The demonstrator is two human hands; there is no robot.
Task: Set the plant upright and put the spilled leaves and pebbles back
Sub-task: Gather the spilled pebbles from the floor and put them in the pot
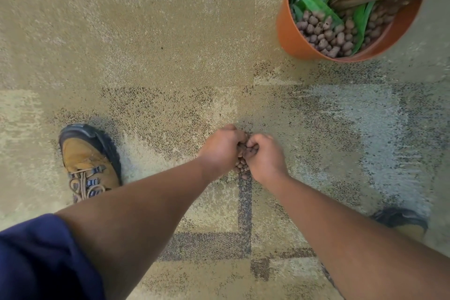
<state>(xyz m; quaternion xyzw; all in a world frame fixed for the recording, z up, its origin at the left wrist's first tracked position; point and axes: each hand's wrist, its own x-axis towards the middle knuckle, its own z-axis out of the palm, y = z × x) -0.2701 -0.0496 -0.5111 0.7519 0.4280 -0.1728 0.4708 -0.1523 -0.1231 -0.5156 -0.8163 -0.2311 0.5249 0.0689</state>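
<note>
An orange plant pot (291, 34) stands upright on the carpet at the top right. Inside it are green leaves (316, 2) and several brown clay pebbles (326, 34). Low on the carpet in the middle, my left hand (221, 147) and my right hand (264, 156) are side by side with fingers curled inward. Between them they cup a heap of brown pebbles (242, 167), part of it hidden under the fingers.
My left shoe (87, 161), tan with a black toe, stands on the patterned carpet (146, 44) to the left. The other shoe (401, 220) shows at the right behind my forearm. Open carpet lies between my hands and the pot.
</note>
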